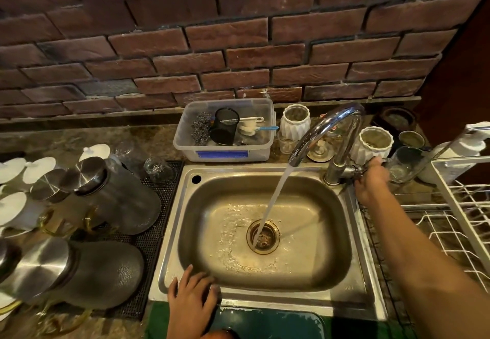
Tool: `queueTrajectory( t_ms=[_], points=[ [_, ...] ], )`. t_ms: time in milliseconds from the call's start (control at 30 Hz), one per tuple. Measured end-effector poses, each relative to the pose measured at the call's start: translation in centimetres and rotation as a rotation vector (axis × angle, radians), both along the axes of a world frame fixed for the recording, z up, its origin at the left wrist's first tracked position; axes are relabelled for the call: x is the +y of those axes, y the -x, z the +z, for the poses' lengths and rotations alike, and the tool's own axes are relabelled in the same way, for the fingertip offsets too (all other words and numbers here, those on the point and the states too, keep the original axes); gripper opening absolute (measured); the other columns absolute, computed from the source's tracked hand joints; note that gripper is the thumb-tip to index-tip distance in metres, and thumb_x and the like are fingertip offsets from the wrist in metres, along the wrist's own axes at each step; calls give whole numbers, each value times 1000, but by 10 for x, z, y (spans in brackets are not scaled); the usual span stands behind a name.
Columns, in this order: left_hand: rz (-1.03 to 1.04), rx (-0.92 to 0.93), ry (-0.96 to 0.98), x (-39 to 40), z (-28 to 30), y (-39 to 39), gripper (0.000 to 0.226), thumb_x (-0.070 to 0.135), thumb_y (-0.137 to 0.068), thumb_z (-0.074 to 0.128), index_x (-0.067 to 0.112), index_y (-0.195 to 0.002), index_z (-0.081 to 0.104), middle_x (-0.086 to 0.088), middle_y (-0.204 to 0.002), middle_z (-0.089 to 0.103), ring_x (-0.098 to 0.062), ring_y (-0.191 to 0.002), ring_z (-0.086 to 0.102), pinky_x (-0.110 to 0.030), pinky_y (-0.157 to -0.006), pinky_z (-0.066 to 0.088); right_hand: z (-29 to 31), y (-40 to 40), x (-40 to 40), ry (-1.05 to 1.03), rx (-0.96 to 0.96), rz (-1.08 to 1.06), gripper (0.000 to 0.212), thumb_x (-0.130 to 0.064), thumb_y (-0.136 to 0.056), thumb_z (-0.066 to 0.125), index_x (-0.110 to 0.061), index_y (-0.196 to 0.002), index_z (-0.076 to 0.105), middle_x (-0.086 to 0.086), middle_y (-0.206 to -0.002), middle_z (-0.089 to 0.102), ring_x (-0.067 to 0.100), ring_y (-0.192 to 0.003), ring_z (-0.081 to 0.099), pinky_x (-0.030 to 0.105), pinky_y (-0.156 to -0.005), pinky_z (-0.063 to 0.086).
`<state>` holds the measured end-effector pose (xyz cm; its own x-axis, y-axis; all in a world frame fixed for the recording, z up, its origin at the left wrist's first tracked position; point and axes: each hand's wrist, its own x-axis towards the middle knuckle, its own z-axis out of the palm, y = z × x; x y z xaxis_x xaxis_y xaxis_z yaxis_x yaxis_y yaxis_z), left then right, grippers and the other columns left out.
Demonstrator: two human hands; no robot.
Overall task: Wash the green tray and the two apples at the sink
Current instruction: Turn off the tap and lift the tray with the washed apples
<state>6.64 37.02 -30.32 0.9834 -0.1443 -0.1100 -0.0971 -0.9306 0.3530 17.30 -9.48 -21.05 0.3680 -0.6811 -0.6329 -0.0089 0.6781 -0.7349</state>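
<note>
1. brick wall (pixel 238 33) runs behind a mottled stone counter (pixel 66 137), with a steel sink (pixel 366 280) set into it.
2. water (pixel 275 192) pours in a slanting stream from the curved chrome faucet (pixel 326 126) straight into the drain strainer (pixel 263 236), and a shallow film spreads over the basin floor.
3. right hand (pixel 371 182) is at the faucet base, its grip closed around the side tap handle (pixel 355 171).
4. left hand (pixel 192 304) lies flat on the near left rim of the sink, fingers (pixel 188 276) spread, gripping nothing.
5. green tray (pixel 265 322) sits at the very bottom of the view, just in front of the sink's near rim and partly under the left wrist; its surface looks wet.
6. one orange-red rounded thing, likely an apple (pixel 217 334), shows only as a sliver at the bottom edge by the left wrist; i cannot see a second one.
7. behind the sink stands a clear plastic tub (pixel 225 153) holding a black mesh cup (pixel 224 126), steel wool (pixel 200 129) and a brush (pixel 254 123).
8. two white ribbed jars (pixel 294 123) stand near the faucet.
9. to the left, dark glass pitchers (pixel 119 198) with steel lids lie on a black mat (pixel 148 253).
10. white wire dish rack (pixel 456 211) sits on the right.
</note>
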Motion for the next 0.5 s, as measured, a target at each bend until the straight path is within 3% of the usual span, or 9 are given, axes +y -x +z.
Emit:
queueTrajectory(
  t_ms=[100,300,433,500],
  points=[
    [-13,3,-10,1,1,-1,49,59,-76,37,37,-89,79,15,-109,73,-17,-133,51,-53,-109,27,-3,-1,0,12,16,-20,46,-40,-102,43,-14,-139,45,8,-129,62,22,-100,67,40,-83,58],
    [-23,-56,-24,0,-1,-2,39,54,-75,44,37,-81,79,13,-99,75,-15,-122,52,-56,-100,36,-8,-4,3,171,205,39,52,-41,-97,41,-9,-137,49,8,-120,57,26,-107,58,44,-98,50],
    [-41,-110,-17,0,-4,-4,34,50,-73,48,36,-77,78,12,-93,76,-12,-119,46,-38,-97,29,-10,-4,12,362,299,101,55,-39,-97,35,-4,-137,48,16,-132,53,26,-110,50,44,-98,42],
    [-44,-119,-12,1,-5,-4,33,49,-73,48,36,-76,78,12,-93,76,-12,-118,47,-36,-96,28,-11,-1,13,401,300,136,55,-40,-97,33,-4,-135,49,17,-132,53,26,-109,48,44,-98,40]
  ],
)
